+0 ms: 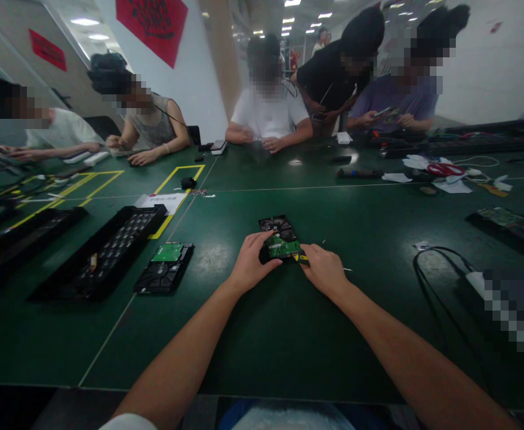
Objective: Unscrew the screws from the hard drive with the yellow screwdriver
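Observation:
A black hard drive (276,225) with a green circuit board (283,248) on its near end lies on the table in front of me. My left hand (253,261) is closed around the drive's left side, thumb along the near edge and fingers over the top. A yellow-and-black hand tool (302,258) is gripped in my right hand (325,267), against the board's right end. Its tip is hidden, so its exact kind does not show. Just right of that hand, a thin pale sliver (348,269) is visible.
To the left lie another hard drive (166,269) and a long black tray (105,254). A device with a looped black cable (441,248) is at the right, below another circuit-board unit (508,224). Papers and cables (445,170) lie farther back. Several people sit or lean across the table.

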`<state>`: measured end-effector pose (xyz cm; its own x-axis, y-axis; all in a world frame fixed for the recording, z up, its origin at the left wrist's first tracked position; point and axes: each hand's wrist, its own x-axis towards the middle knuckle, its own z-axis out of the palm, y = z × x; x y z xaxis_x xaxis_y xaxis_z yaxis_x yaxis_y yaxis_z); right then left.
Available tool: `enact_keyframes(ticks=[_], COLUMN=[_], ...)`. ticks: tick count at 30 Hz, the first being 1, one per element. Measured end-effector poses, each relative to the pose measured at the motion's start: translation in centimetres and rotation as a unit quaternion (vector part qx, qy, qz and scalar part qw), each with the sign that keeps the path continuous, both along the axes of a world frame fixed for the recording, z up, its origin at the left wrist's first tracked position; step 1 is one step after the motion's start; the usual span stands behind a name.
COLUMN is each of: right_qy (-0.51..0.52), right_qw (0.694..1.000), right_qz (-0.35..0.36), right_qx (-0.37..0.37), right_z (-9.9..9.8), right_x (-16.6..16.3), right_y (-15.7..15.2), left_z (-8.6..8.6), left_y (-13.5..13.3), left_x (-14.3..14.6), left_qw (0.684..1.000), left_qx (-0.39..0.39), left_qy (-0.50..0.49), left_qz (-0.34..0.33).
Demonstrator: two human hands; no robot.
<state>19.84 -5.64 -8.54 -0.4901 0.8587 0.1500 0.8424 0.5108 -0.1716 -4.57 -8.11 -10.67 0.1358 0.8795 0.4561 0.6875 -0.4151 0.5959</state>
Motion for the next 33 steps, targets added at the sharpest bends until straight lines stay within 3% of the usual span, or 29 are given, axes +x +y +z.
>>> enact_keyframes(ticks=[6, 33], right_qy=[-0.006, 0.006], right_qw=[1.000, 1.000], right_qz=[0.002, 0.012], right_qx=[0.004, 0.016], right_z=[-0.16, 0.25], right_x=[0.10, -0.19], right_y=[0.23, -0.14], left_z=[-0.57, -0.64], left_y=[0.30, 0.23], left_x=[-0.48, -0.48], left_qw=[0.999, 0.999], left_qx=[0.004, -0.031], left_qy=[0.002, -0.030], left_qz=[0.034, 0.034])
